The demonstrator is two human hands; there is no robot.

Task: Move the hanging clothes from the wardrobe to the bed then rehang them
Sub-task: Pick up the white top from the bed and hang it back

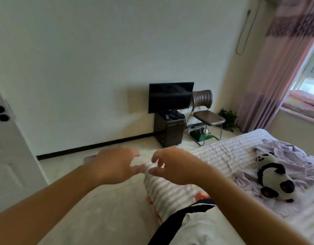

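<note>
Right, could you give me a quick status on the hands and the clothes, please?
Left hand and right hand open, holding nothing. White garment with dark trim lying on striped bed. Panda toy further along, not in the way.

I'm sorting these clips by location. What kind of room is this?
Most likely a home bedroom: a bed with striped sheets and a panda plush toy on it, a pink curtain at the window, and a small television on a dark cabinet.

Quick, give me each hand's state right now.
Left hand: open, fingers spread, holding nothing.
Right hand: open, fingers loosely curled, holding nothing, above the striped bed edge.
</note>
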